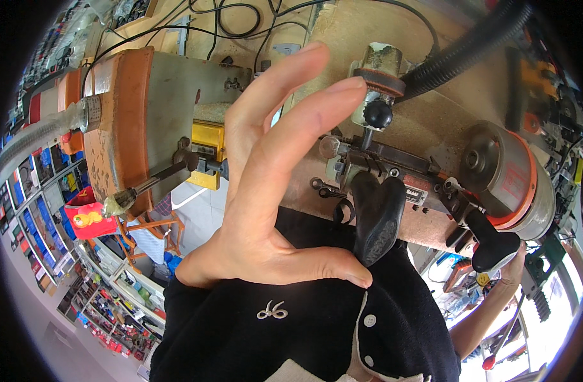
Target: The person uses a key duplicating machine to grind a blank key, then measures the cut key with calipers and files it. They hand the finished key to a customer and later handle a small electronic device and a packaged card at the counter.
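Observation:
My left hand [266,210] is raised over the machine with fingers apart, bent and empty; its thumb tip lies just below the end of a black lever handle [377,216]. At the right, my right hand [512,268] grips another black handle [494,247], its fingers partly hidden behind it. The machine's metal body [419,178] has a vertical post with a black knob [378,114] and, at its right, a round silver-and-orange housing [505,172]. Behind my left fingers sits a yellow block [208,178]. Small wrenches [326,190] lie left of the lever handle.
A grey-and-orange machine [161,114] stands at the left, with cables [234,32] along the back. A black corrugated hose [457,51] crosses the upper right. Shelves of bins [40,229], a chair [151,242] and a red cloth item [87,213] are at the lower left.

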A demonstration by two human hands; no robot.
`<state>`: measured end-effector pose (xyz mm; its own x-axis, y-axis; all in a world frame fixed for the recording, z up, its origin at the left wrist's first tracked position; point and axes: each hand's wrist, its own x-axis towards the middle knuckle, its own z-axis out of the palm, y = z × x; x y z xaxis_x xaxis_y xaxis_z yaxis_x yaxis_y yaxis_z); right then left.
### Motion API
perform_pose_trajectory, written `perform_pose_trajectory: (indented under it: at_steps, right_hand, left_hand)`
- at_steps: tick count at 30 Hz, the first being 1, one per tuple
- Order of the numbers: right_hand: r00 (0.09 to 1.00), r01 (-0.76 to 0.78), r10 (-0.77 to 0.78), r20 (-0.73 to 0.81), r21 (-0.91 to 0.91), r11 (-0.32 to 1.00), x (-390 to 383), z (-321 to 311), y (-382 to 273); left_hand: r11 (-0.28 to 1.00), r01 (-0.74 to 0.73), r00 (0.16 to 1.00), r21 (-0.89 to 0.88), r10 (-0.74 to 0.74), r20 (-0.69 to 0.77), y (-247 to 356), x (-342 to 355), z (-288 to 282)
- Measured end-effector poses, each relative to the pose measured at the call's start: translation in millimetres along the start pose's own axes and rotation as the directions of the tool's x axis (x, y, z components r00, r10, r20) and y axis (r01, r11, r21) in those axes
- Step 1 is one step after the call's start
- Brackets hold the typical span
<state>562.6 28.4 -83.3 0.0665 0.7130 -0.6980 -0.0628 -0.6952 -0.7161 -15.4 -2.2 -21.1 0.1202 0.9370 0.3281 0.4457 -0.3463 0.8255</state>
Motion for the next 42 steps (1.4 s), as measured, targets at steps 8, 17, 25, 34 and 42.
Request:
perform_pose_trajectory:
  at_steps: [8, 17, 25, 34, 42]
  right_hand:
    - [0.981, -0.114, 0.116, -0.156, 0.023, 0.993, 8, 18, -12]
    - [0.987, -0.050, 0.026, -0.157, -0.149, 0.988, 20, -7, -11]
    - [0.966, 0.156, -0.147, 0.211, -0.027, 0.987, 1, -14, 4]
    - [0.997, -0.015, 0.012, -0.079, -0.044, 0.999, 3, 17, -14]
    - [0.966, -0.128, 0.096, -0.239, -0.121, 0.984, 16, 12, -17]
  left_hand:
    - [1.000, -0.001, 1.000, -0.009, 0.001, -0.008, 0, -1, 1]
    - [0.960, -0.239, 0.966, 0.149, 0.251, -0.069, -13, 15, 5]
    - [0.981, -0.067, 0.988, -0.183, 0.040, -0.149, -12, 0, 13]
    - [0.975, -0.213, 0.962, -0.055, 0.200, -0.186, -38, -6, 18]
    - [0.991, -0.009, 0.996, -0.130, -0.003, -0.093, -7, 5, 8]
